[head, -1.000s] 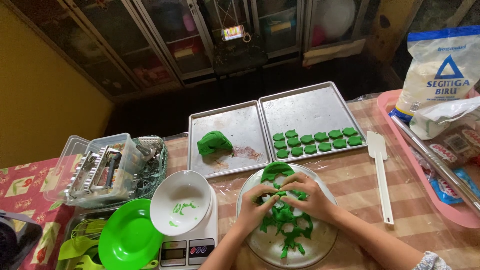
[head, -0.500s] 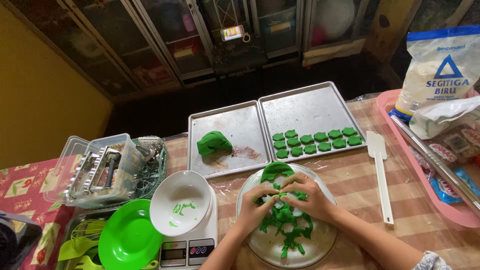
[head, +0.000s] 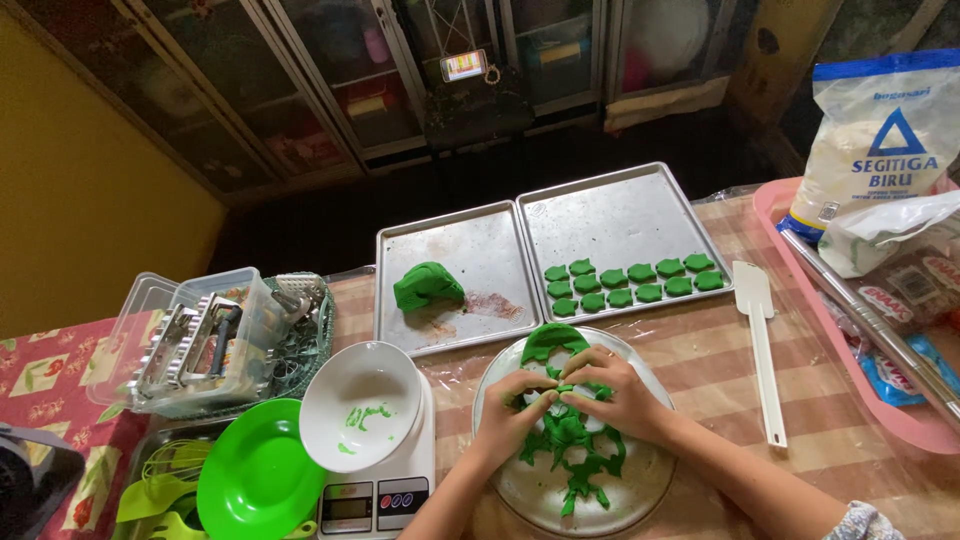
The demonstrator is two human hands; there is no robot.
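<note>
Left hand: the left hand [head: 520, 412] is pressing its fingertips into the green dough sheet [head: 568, 440], pinching a small piece at the sheet's upper middle.

Right hand: the right hand [head: 615, 395] is lying over the same place, with its fingers curled down and gripping the dough just beside the left fingertips. The two hands are almost touching.

Dough sheet: it is lying flat on the round tray [head: 640, 490], in front of the person. It is full of cut-out holes, so only thin strips are remaining between them.

How it is handling: it is looking soft and light, a little sticky, and easy to tear. I am judging that the thin strips will stretch or break if they are lifted from one end.

Where to hold: better under a cut shape or at a thick part of the web, with several fingertips together, not at a narrow strip.

Other dough: a dough lump [head: 428, 285] is sitting on the left baking tray [head: 500, 240], and two rows of cut dough pieces [head: 630, 282] are lying on the right baking tray [head: 620, 215].

Around: a white spatula [head: 762, 345] is lying to the right of the round tray, well apart from the hands. A white bowl [head: 360, 405] is standing on a kitchen scale [head: 375, 500], beside a green plate [head: 258, 480].
</note>
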